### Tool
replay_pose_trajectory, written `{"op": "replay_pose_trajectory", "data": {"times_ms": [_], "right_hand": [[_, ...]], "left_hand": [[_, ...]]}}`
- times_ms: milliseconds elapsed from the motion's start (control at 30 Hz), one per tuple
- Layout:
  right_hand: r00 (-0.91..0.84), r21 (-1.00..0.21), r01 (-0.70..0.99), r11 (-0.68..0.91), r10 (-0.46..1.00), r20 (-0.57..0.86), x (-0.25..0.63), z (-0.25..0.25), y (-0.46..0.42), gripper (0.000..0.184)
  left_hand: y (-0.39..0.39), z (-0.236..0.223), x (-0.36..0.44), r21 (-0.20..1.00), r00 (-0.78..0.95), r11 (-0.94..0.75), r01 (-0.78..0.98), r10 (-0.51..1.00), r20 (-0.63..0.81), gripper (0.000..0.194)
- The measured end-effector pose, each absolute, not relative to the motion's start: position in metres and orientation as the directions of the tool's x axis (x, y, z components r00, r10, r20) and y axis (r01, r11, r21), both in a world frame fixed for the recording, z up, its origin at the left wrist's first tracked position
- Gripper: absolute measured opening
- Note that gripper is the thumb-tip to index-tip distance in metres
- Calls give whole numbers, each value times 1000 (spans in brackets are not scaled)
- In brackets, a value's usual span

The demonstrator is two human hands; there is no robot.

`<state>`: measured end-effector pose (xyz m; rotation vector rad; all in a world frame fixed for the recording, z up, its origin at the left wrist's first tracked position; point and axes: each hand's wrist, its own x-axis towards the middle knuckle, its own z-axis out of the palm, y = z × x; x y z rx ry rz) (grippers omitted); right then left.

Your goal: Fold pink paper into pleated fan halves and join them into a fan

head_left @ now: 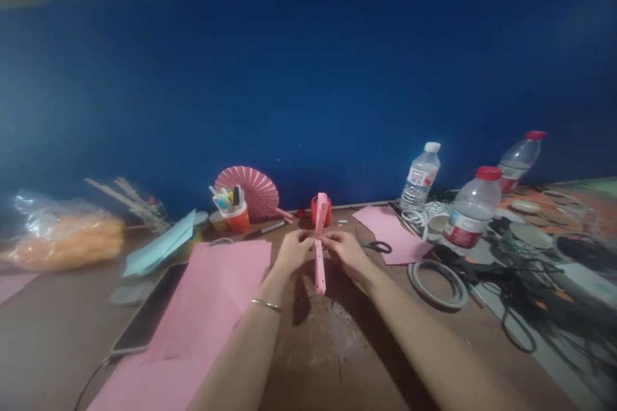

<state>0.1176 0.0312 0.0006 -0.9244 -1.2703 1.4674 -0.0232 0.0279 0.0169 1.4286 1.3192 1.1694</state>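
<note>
Between my hands, above the brown tabletop, a folded pink paper strip with small dark dots stands lengthwise and looks pinched at its middle. My left hand grips it from the left with closed fingers. From the right, my right hand closes on the same middle part. A red round object sits just behind the strip's far end. Black-handled scissors lie right of my right hand, beside a cut pink sheet.
Pink sheets and a dark tablet lie left. Behind stand a pen cup and a pleated pink paper fan. Bottles, a tape roll and cluttered cables crowd the right. A blue wall bounds the back.
</note>
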Motion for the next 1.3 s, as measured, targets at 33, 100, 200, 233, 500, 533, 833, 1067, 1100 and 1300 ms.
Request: {"op": "replay_pose_trajectory", "data": {"times_ms": [33, 100, 200, 233, 500, 533, 833, 1067, 1100, 1300], "right_hand": [[-266, -984, -177, -8, 963, 40, 118, 1, 31, 24], [-272, -985, -172, -8, 961, 40, 118, 0, 31, 25], [-288, -986, -167, 7, 956, 55, 119, 1, 30, 23], [-292, -986, -166, 20, 954, 69, 119, 2, 29, 22], [-257, -988, -103, 115, 956, 138, 121, 8, 28, 19], [-252, -988, -93, 124, 957, 144, 121, 8, 28, 18], [-311, -945, 161, 285, 923, 226, 123, -1, 33, 21], [-361, -830, 384, 406, 893, 270, 129, -4, 40, 14], [-366, -824, 394, 407, 892, 266, 130, -4, 41, 13], [-408, -823, 438, 361, 896, 176, 141, 7, 45, 16]], "left_hand": [[29, 16, -24, 976, -1, -85, 199, 996, 87, 15], [31, 15, -26, 981, -15, -78, 179, 996, 82, 16], [32, 13, -27, 989, -25, -71, 133, 997, 75, 19], [32, 13, -28, 991, -27, -70, 117, 997, 74, 19], [32, 10, -29, 997, -37, -59, 56, 997, 61, 18], [32, 11, -29, 997, -36, -57, 52, 998, 59, 18], [21, 25, -24, 1000, 47, -11, -11, 999, 12, 16], [10, 36, -24, 996, 352, 24, 88, 934, -53, 26], [9, 38, -25, 992, 394, 16, 125, 917, -64, 27], [1, 41, -23, 935, 496, 22, 355, 843, -208, 21]]}}
